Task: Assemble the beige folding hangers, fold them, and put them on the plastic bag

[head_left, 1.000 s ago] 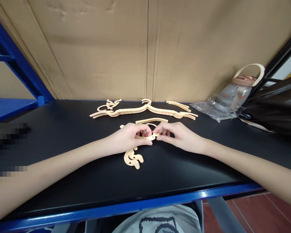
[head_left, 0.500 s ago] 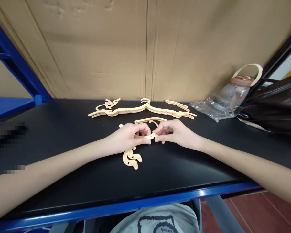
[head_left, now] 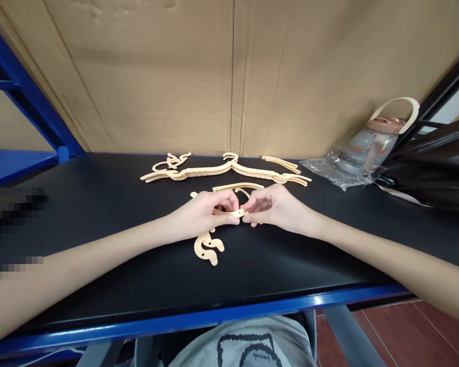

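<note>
Slender cream plastic-looking strip [head_left: 235, 213], holed near its end, is held between the left hand [head_left: 208, 210] and the right hand [head_left: 278, 206]. Behind both hands, the view is closed off by a tall brown cardboard sheet [head_left: 156, 102]; under them, a broad black tabletop [head_left: 290, 265] is edged in blue. Well beyond the fingertips, a long cream plastic-looking hanger [head_left: 210, 170] with a central hook is laid crosswise. Far to the right of the right hand, a clear bottle with a pinkish-brown lid [head_left: 361, 148] is partly fronted by a crumpled transparent bag [head_left: 325, 171]. Slim cream bars [head_left: 281, 163] are placed beyond the right hand, while one arched cream bar [head_left: 237, 186] is seen just past both hands. On the body side of the left hand, flat cream hook pieces [head_left: 199, 248] with round holes are partly covered by it.

Both hands are narrowed: the strip is pinched by the left thumb and fingers, and its small far end by the right fingertips. Whether that end is a separate piece cannot be told. As a judgement, the strip is best gripped close to its holed end, with thumb and forefinger squarely opposed so that twisting is prevented. Pressure should be applied gradually by the right fingertips, in line with the strip, and the hole should be kept uncovered.
</note>
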Demonstrator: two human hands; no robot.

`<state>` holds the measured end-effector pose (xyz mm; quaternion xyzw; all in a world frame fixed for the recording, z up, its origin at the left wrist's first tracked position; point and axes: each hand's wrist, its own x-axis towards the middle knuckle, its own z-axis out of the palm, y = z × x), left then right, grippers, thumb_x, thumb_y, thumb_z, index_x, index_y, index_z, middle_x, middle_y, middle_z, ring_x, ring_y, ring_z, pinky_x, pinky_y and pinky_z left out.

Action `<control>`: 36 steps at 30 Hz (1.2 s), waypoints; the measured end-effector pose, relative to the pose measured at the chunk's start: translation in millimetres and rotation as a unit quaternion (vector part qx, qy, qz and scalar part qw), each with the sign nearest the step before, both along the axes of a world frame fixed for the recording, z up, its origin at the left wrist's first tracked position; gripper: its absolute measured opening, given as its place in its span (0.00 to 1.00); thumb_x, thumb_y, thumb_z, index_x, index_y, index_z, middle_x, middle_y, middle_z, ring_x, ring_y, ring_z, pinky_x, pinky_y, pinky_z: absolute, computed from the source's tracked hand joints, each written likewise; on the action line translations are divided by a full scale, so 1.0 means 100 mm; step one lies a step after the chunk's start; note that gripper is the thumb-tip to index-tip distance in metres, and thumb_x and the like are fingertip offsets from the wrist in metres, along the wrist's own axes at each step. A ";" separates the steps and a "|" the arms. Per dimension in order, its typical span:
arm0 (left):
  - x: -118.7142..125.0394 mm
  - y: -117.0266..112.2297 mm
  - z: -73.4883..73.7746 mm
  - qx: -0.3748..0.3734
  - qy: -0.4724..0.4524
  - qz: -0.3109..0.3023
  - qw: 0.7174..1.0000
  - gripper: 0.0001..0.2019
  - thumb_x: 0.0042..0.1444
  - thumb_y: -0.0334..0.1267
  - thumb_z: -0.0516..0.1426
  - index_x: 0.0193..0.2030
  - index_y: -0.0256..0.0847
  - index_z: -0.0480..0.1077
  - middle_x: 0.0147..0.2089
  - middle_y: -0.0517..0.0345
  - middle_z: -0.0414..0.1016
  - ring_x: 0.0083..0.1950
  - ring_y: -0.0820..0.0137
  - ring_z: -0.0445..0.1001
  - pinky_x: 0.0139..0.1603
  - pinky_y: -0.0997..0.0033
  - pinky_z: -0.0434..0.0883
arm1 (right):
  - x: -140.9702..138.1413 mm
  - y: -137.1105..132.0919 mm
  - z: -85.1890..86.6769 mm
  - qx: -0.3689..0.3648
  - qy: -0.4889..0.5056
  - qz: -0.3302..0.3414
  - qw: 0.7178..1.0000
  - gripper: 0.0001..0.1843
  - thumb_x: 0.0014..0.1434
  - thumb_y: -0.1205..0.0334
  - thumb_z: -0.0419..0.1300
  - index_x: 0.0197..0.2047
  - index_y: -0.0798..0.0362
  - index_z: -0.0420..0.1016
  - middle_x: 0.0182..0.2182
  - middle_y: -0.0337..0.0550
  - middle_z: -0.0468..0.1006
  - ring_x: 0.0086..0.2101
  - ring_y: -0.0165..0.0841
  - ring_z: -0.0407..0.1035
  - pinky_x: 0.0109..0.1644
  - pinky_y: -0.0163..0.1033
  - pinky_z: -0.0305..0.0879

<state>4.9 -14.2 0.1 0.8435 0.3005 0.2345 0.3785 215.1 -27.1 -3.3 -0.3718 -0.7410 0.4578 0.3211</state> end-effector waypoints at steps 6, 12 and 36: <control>-0.01 -0.02 0.00 -0.007 -0.015 -0.009 1.000 0.13 0.56 0.39 0.60 0.47 0.40 0.65 0.34 0.61 0.78 0.38 0.70 0.77 0.41 0.69 0.74 | -0.01 0.01 0.00 -0.040 0.012 0.000 0.999 0.11 0.44 0.62 0.71 0.29 0.57 0.76 0.22 0.35 0.77 0.23 0.26 0.72 0.30 0.33 0.69; -0.01 -0.02 0.01 0.017 -0.013 -0.006 1.000 0.10 0.55 0.36 0.61 0.41 0.40 0.65 0.35 0.62 0.79 0.38 0.72 0.77 0.43 0.71 0.75 | 0.01 0.03 0.02 -0.076 0.028 0.012 0.997 0.09 0.44 0.65 0.71 0.29 0.57 0.77 0.24 0.36 0.78 0.24 0.25 0.72 0.29 0.31 0.68; 0.01 -0.04 0.01 -0.056 -0.032 0.003 0.998 0.11 0.53 0.36 0.63 0.36 0.40 0.63 0.34 0.60 0.81 0.39 0.69 0.80 0.42 0.69 0.76 | 0.13 0.14 0.02 -0.085 -0.010 0.109 0.990 0.09 0.57 0.59 0.65 0.40 0.55 0.77 0.34 0.39 0.81 0.32 0.25 0.73 0.37 0.32 0.68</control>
